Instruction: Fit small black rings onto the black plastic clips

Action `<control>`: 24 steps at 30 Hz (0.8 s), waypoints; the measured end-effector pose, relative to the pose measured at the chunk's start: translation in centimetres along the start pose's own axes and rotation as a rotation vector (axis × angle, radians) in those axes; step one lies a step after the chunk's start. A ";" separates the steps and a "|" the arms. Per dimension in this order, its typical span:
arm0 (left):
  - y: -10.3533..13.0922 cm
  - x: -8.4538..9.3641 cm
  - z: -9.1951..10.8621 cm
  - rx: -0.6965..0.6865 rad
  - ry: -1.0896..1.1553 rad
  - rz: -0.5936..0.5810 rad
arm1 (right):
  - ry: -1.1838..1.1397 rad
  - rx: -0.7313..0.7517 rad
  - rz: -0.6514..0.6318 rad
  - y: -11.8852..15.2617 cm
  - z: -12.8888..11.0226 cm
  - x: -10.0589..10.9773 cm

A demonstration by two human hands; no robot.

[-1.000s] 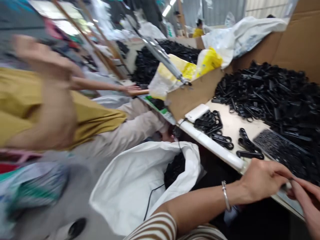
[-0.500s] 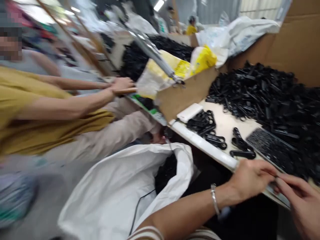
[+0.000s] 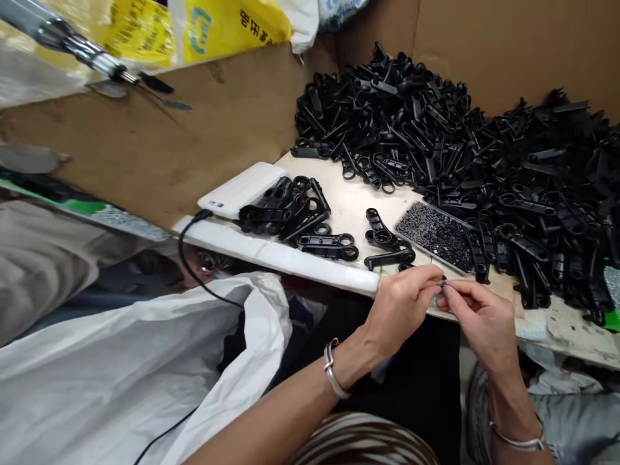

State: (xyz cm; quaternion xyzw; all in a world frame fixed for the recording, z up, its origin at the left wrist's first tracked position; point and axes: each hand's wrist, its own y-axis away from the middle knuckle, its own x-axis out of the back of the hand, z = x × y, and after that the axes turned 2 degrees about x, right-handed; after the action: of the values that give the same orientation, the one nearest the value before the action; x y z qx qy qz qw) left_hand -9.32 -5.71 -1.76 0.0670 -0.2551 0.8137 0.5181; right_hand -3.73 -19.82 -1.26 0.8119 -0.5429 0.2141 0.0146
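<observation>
My left hand and my right hand meet at the table's front edge, fingertips pinched together. Between them is a tiny dark piece, too small to make out; both hands pinch at it. Just beyond my fingers lies a shallow clear tray full of small black parts. Left of the tray are a few long black plastic pieces with ring ends. More of these form a small cluster beside a white power bank with a black cable plugged in.
A large heap of black plastic pieces covers the table's back and right against cardboard. An electric screwdriver hangs at upper left over a cardboard divider. An open white sack stands below the table edge, a cable crossing it.
My view has swung right and down toward the table, so the co-worker in yellow has mostly left the picture. My hands stay pinched together at the table edge.
</observation>
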 end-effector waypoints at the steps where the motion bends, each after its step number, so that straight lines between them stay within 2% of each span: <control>1: 0.0 0.0 0.0 -0.012 -0.031 -0.004 | 0.023 0.012 -0.001 0.0 0.1 -0.1; 5: 0.1 -0.2 -0.2 -0.017 -0.045 -0.014 | 0.173 0.118 0.009 0.0 0.4 -0.4; 8: 0.1 -0.2 -0.4 0.034 0.021 -0.027 | 0.284 0.198 0.014 0.0 0.5 -0.5; 16: 0.3 -0.3 -0.9 0.134 0.184 -0.045 | 0.415 0.429 -0.076 -0.2 0.6 -0.4; 19: 0.6 -0.1 -1.0 0.164 0.240 -0.066 | 0.483 0.511 -0.051 -0.2 0.7 -0.5; 21: 1.0 0.0 -1.0 0.195 0.283 -0.092 | 0.504 0.512 -0.025 0.2 0.8 -0.7; 24: 1.8 0.0 -1.2 0.240 0.309 -0.125 | 0.463 0.425 -0.024 0.9 1.1 -1.0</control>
State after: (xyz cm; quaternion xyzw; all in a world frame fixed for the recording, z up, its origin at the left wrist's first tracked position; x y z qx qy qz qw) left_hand -10.74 -5.74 -3.39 0.0181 -0.0692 0.8049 0.5890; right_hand -4.49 -19.63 -2.82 0.7328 -0.4587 0.5017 -0.0299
